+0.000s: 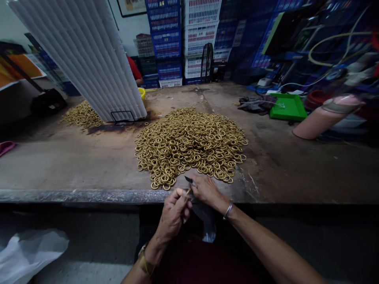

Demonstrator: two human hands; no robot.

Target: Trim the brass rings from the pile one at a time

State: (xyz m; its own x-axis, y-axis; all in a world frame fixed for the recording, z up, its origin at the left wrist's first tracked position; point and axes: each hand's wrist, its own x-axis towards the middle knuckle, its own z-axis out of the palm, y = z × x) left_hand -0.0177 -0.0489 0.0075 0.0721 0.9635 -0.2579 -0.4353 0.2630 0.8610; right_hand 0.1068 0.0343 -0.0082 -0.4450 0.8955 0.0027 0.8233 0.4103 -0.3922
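Note:
A large heap of brass-coloured rings [192, 142] lies on the wooden table [71, 165], reaching close to its front edge. Just in front of the heap, my left hand [177, 207] pinches one brass-coloured ring [188, 192], seen almost edge-on. My right hand [205, 190], beside it on the right, is closed around a small knife [188, 180] whose dark blade points up and left towards the heap. The knife's handle is mostly hidden in the fingers. Below my hands hangs a piece of clear plastic [209, 228].
A smaller ring pile [81, 114] lies at the back left beside tall white corrugated sheets [89, 59]. A green tray [288, 106] and a pink bottle [322, 118] stand at the right. Stacked crates [166, 43] and a person's red sleeve [134, 70] are behind the table.

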